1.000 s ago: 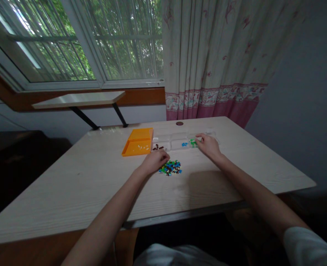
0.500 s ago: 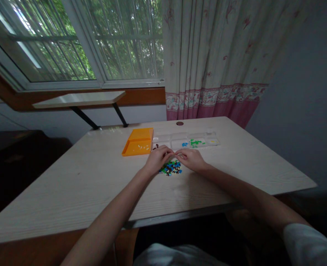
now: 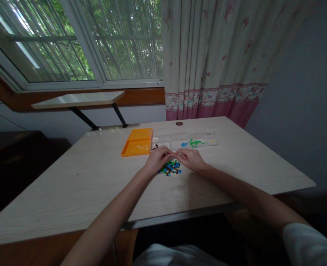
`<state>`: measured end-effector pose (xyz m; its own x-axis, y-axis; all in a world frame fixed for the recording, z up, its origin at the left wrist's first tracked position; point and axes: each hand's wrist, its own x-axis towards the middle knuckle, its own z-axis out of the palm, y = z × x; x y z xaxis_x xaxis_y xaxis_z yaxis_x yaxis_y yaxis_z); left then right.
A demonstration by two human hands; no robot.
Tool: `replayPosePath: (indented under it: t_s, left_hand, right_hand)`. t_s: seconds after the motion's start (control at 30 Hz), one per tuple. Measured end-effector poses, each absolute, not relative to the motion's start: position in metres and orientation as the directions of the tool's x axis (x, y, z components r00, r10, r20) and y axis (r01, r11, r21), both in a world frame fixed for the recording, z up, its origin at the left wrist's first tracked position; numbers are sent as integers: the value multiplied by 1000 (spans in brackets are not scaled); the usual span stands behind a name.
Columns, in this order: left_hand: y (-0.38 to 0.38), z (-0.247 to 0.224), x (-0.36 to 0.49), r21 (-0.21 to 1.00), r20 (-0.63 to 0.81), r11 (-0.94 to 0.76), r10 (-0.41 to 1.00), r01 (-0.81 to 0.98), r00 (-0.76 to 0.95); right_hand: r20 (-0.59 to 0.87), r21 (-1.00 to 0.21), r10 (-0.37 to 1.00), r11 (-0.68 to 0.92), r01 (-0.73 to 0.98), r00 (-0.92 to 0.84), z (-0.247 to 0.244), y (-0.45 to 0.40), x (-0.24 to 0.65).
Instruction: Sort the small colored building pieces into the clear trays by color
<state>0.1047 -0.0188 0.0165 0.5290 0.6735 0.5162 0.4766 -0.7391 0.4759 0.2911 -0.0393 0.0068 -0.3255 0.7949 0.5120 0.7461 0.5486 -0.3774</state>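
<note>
My left hand and my right hand meet fingertip to fingertip above the table, both closed in a pinch. Whatever sits between the fingertips is too small to make out. Just below them lies a pile of small building pieces in blue, green, dark brown and pale yellow. Behind the hands is a clear compartment tray, with green pieces, blue pieces and a bit of yellow in separate compartments. A few dark brown pieces show near my left hand.
An orange open case with several white pieces in its front part lies left of the tray. A raised shelf on black legs stands at the table's back left. The table has a round cable hole near its back edge.
Both hands keep the same pinch at the same place over the pile. The view has shifted very slightly; nothing else has visibly moved.
</note>
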Motion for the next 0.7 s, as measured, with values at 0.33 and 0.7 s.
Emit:
replayPosePath:
  t_s: [0.33, 0.7]
  left_hand:
    - [-14, 34, 87, 582, 212, -578, 787, 572, 579]
    - [-5, 33, 56, 581, -181, -462, 730, 670, 659]
  right_hand:
    - [752, -320, 613, 660, 680, -241, 15, -36, 312]
    - [896, -202, 409, 724, 660, -175, 19, -28, 336]
